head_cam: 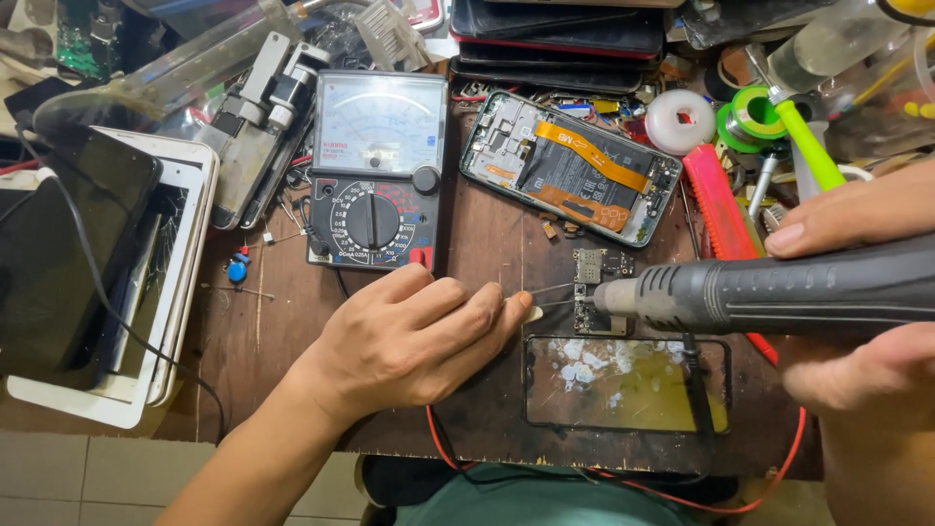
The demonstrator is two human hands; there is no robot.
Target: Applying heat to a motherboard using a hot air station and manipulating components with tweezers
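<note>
Left hand point(414, 336) resting on counter point(282, 331), fingers pinching tweezers point(551, 293), tips touching small circuit board point(596, 292) just beyond them. Right hand point(857, 302) gripping hot-air gun point(779, 290), fingers wrapped around barrel, nozzle pointing at board. Risk: heat lingering too near fingertips, burning skin or lifting parts; tweezers slipping, board skidding. Beyond left fingers: multimeter point(375, 170), pale scale above, black dial below; opened phone point(570, 168) showing orange ribbon. Below nozzle: cracked glass panel point(623, 385).

Matt grey plastic hot-air gun point(779, 287), thin shiny metal tweezers point(550, 295), scuffed dark wooden bench point(487, 244), glossy glass panel point(628, 385).
</note>
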